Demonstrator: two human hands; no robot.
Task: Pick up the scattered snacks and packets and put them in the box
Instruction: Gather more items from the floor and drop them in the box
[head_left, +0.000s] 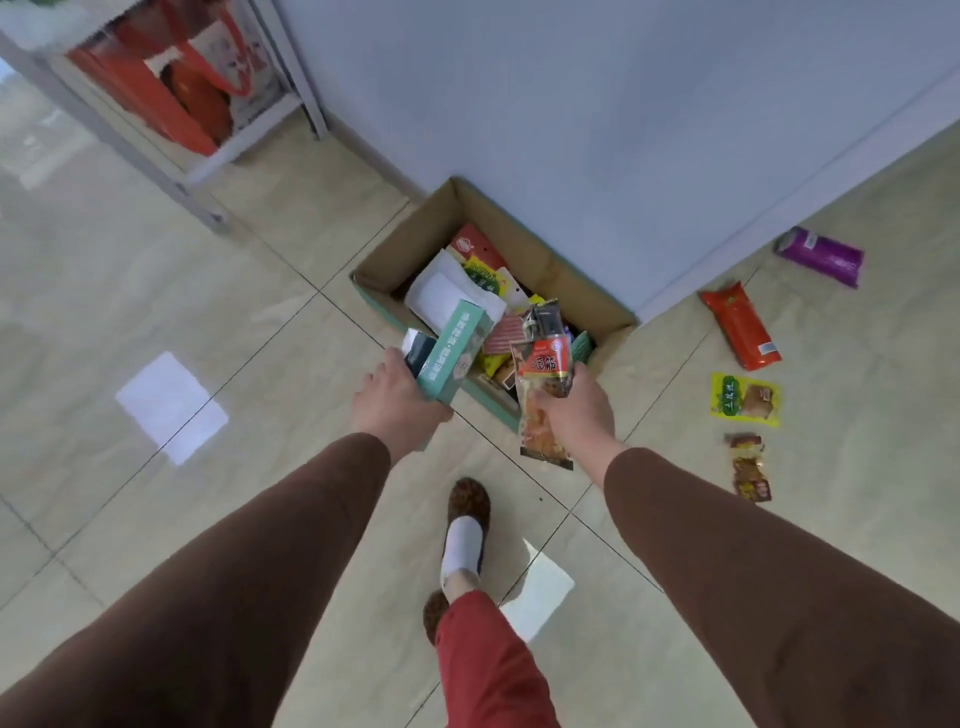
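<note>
1. Fingers of left hand (397, 400) wrapped round near end of teal carton (457, 351), with a darker small pack (418, 351) pinched alongside; fingertips hidden under the carton.
2. Fingers of right hand (571, 410) curled round middle of a red-and-clear snack packet (543, 395), plus a dark packet (546, 318) poking up on the far side; exact finger spread cannot be told.
3. Both loads held just over near edge of cardboard box (410, 244), already part filled with packets and white sheets.
4. Handling, as judged: carton stiff and light, best gripped across its narrow faces; film packets soft, slick and crinkly, likely to slide, so best held mid-body or by a sealed edge, without crushing contents.
5. Lying loose on tiled floor (156, 270), right of box: purple packet (821, 255) farthest, orange packet (740, 325) nearer, yellow-green packet (745, 400) nearer again, small brown packet (750, 467) nearest.
6. Box set against pale wall (571, 104); metal rack (197, 171) with red bag (171, 98) at far left.
7. Slippered foot (465, 525) planted near, between the sleeves.
</note>
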